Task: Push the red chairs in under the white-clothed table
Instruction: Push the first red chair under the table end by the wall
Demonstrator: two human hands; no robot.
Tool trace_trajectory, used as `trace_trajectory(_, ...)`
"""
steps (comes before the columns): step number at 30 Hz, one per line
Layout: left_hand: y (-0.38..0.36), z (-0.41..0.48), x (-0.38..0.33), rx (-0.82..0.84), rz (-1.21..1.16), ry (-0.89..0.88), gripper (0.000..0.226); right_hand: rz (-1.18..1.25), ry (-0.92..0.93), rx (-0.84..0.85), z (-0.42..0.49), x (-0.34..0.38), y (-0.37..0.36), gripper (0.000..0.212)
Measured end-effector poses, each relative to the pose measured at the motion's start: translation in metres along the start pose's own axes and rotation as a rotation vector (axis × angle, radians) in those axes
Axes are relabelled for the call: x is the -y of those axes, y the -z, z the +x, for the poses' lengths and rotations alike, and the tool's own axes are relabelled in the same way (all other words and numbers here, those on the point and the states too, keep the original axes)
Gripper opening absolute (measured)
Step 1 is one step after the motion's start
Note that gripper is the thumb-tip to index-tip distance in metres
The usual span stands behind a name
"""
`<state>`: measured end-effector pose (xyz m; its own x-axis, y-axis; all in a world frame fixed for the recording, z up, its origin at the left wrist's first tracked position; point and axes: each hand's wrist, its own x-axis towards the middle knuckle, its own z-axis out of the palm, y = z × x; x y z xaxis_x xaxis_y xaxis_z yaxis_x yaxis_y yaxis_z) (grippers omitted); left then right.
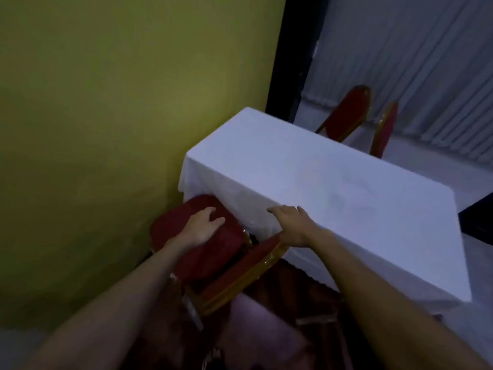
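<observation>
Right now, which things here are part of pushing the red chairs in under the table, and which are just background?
Part of the job:
near red chair, left hand flat on it
right hand at the tablecloth edge
white-clothed table
two far red chairs

Just background:
yellow-green wall
grey ribbed wall

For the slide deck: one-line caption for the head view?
Left hand on the near red chair by the white-clothed table, right hand at the tablecloth edge; two far chairs behind.
</observation>
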<state>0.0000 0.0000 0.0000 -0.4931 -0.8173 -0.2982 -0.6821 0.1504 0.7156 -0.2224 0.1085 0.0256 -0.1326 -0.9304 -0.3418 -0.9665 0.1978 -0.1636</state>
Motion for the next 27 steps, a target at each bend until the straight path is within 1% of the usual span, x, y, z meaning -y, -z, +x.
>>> trace_trajectory(2, -0.009, -0.009, 0.02, 0.055, 0.039, 0.068, 0.057, -0.108, 0.068, 0.162, 0.009, 0.013, -0.013, 0.083)
trace_trajectory(5, -0.031, -0.027, 0.043, 0.188, 0.023, 0.098, 0.054, -0.185, 0.099, 0.284, 0.016, 0.017, -0.04, 0.075)
trace_trajectory(8, -0.054, -0.041, 0.056, 0.347, -0.015, 0.11, 0.05, -0.254, 0.128, 0.303, 0.02, 0.011, -0.067, 0.061)
trace_trajectory(9, -0.059, -0.045, 0.059, 0.416, -0.034, 0.123, 0.054, -0.255, 0.127, 0.285, 0.02, 0.011, -0.071, 0.057)
trace_trajectory(11, -0.071, -0.048, 0.064, 0.548, -0.042, 0.131, 0.07, -0.27, 0.159, 0.23, 0.022, 0.007, -0.076, 0.052)
trace_trajectory(12, -0.076, -0.049, 0.066, 0.582, -0.019, 0.113, 0.078, -0.279, 0.179, 0.215, 0.024, 0.006, -0.078, 0.05)
trace_trajectory(14, -0.082, -0.052, 0.065, 0.584, 0.063, 0.065, 0.088, -0.291, 0.195, 0.205, 0.025, 0.002, -0.08, 0.046)
trace_trajectory(15, -0.085, -0.054, 0.064, 0.567, 0.102, 0.042, 0.09, -0.297, 0.204, 0.194, 0.025, 0.002, -0.081, 0.043)
trace_trajectory(18, -0.091, -0.062, 0.057, 0.491, 0.192, -0.005, 0.084, -0.288, 0.231, 0.143, 0.022, 0.001, -0.087, 0.032)
trace_trajectory(20, -0.094, -0.067, 0.053, 0.428, 0.268, -0.024, 0.082, -0.289, 0.234, 0.143, 0.018, 0.003, -0.09, 0.034)
trace_trajectory(23, -0.103, -0.08, 0.05, 0.385, 0.393, -0.028, 0.082, -0.256, 0.245, 0.118, 0.0, 0.002, -0.098, 0.038)
trace_trajectory(25, -0.11, -0.093, 0.051, 0.389, 0.407, -0.008, 0.079, -0.19, 0.281, 0.101, -0.019, 0.0, -0.104, 0.037)
trace_trajectory(27, -0.116, -0.11, 0.048, 0.398, 0.385, 0.009, 0.079, -0.162, 0.309, 0.129, -0.039, -0.007, -0.105, 0.045)
